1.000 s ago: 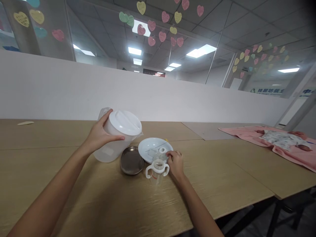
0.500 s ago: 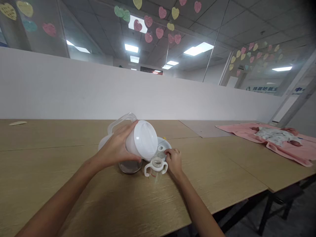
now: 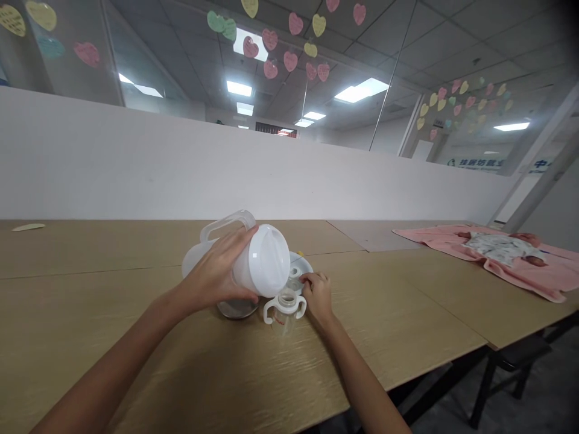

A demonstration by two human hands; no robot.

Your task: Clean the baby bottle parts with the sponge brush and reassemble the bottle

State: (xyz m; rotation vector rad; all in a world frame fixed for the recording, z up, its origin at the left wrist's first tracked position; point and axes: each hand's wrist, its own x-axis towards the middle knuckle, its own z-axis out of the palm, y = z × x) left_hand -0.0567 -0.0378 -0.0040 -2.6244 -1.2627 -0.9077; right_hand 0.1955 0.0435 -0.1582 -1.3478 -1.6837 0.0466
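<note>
My left hand point(image 3: 228, 265) is wrapped round a white plastic jug point(image 3: 269, 260) with a translucent handle. The jug is tipped on its side, its white lid end leaning over a feeding bottle. That clear bottle point(image 3: 284, 319) stands upright and uncapped on the table, with a white two-handled ring round its neck. Behind it, a clear and white bottle part point(image 3: 295, 278) rests in a white bowl point(image 3: 306, 263). My right hand point(image 3: 318, 294) is at the bowl's right side, fingers curled together beside that part; what they pinch is hidden.
A dark round base point(image 3: 237, 308) shows under the jug. On the right, a baby-like figure in patterned clothes point(image 3: 500, 248) lies on a pink blanket point(image 3: 538, 283). A white partition point(image 3: 289, 181) borders the wooden table point(image 3: 226, 380). A dark stool point(image 3: 515, 358) stands below the table's right side.
The jug in my left hand has shifted slightly right and down, closer over the feeding bottle. My right hand has stayed in place beside the bowl.
</note>
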